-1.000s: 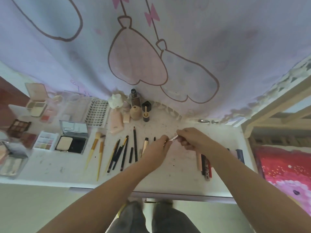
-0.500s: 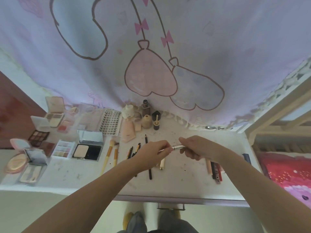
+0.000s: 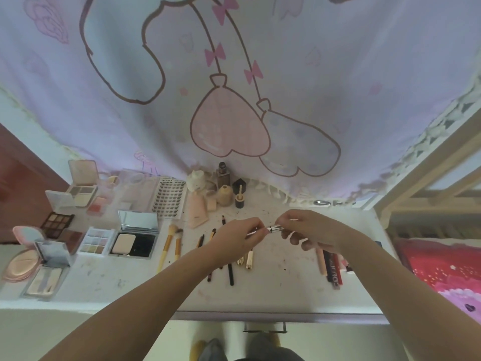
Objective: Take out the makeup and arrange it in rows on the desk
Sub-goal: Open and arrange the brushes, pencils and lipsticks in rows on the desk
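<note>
Over the middle of the white desk (image 3: 281,287) both my hands hold a thin silver makeup pen (image 3: 270,229). My left hand (image 3: 234,238) pinches its thin left end and my right hand (image 3: 309,230) pinches its thicker silver right end. Below my hands lie black and gold pencils (image 3: 230,272) in a row, with two brushes (image 3: 171,243) to their left. Open palettes and compacts (image 3: 134,243) fill the desk's left side. Bottles and jars (image 3: 223,194) stand at the back. Red and pink tubes (image 3: 331,269) lie under my right wrist.
A lilac printed curtain (image 3: 234,100) hangs right behind the desk. A pale bed frame (image 3: 429,173) and a red cover (image 3: 442,272) are to the right. A drawer handle (image 3: 264,328) sits below the desk's front edge. A lash tray (image 3: 169,198) lies at the back.
My hands have risen a little from the desk and drawn slightly apart along the pen. The head camera has tilted up, showing more curtain.
</note>
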Motion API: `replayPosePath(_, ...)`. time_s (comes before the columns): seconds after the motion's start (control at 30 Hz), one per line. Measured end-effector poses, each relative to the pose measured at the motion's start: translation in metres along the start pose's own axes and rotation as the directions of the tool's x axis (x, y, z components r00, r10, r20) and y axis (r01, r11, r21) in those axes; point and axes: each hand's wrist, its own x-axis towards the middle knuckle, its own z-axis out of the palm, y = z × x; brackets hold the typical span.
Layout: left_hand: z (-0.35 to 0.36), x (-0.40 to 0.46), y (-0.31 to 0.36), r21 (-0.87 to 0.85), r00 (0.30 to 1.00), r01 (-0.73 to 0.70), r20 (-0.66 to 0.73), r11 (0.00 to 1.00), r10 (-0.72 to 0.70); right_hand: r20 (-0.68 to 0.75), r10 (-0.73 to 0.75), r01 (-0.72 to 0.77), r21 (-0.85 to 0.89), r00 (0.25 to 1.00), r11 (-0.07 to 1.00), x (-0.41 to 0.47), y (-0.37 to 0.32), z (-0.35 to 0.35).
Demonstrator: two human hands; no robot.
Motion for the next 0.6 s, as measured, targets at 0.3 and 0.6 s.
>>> replayPosePath(0.3, 0.003, 0.007, 0.004, -0.030, 1.000, -0.016, -0.020, 0.999, 0.016, 0.016, 0.001, -0.002, 0.038, 1.000, 0.999, -0.003, 0.001, -0.011)
replayPosePath(0.6, 0.007, 0.012, 0.002, -0.031, 1.000, -0.018, -0.023, 0.999, 0.017, 0.014, 0.035, -0.036, 0.025, 0.999, 0.999, 0.000, 0.001, -0.019)
